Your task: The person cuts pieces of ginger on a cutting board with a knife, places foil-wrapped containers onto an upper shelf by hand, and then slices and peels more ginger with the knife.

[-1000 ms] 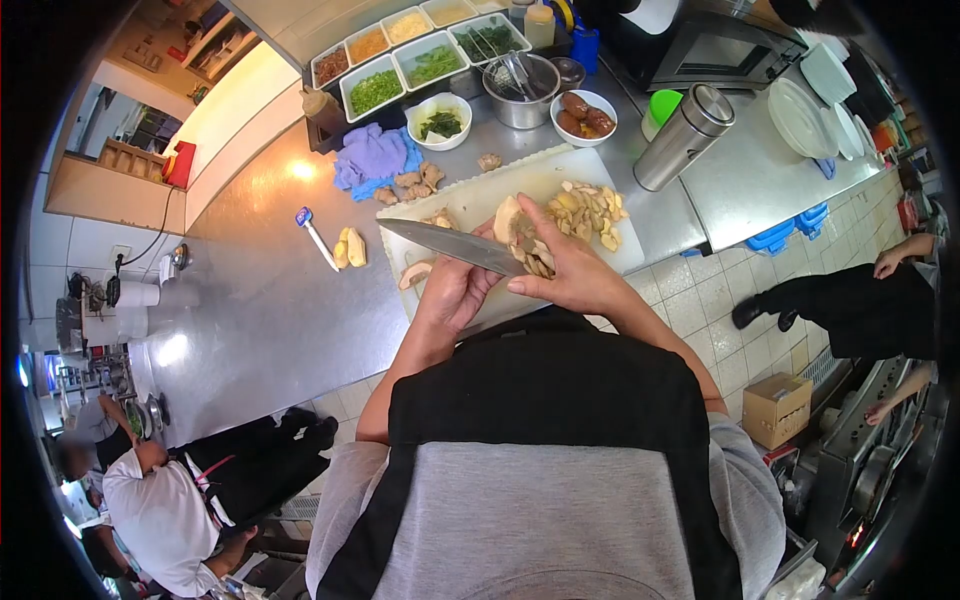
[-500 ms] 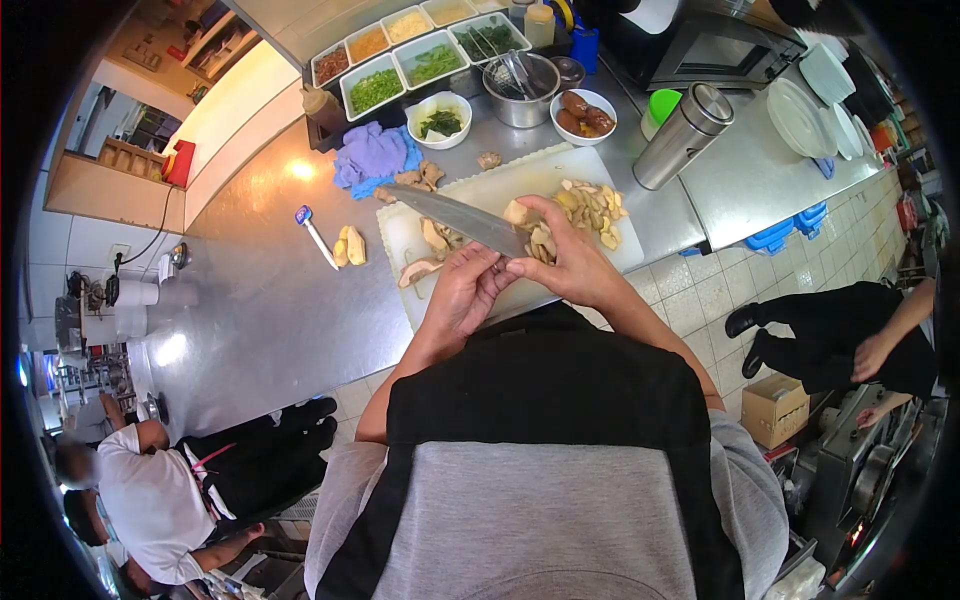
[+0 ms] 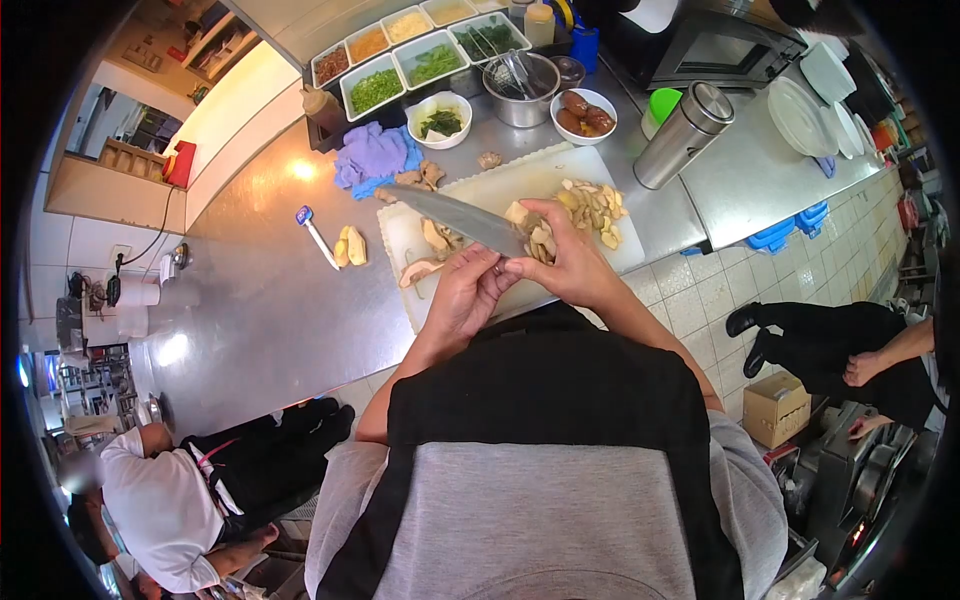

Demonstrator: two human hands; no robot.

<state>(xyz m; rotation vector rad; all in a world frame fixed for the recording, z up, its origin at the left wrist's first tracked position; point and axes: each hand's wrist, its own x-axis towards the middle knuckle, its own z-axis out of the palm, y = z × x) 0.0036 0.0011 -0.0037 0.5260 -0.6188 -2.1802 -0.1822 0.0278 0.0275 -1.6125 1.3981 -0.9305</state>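
Knife apparently in use for slicing ginger, next calling for fingertips clear of the edge. Slanting over the cutting board, heel just beside both right hand, half open, and left hand, half-curled; handle hidden, firm grip by either impossible to tell.

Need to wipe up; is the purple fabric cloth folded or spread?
Neither: the purple cloth lies bunched in an uneven, creased heap.

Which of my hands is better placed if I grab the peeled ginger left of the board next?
Likely your left hand: it is nearer that peeled ginger on the steel counter. Your right hand is farther off, by the wide end of the knife.
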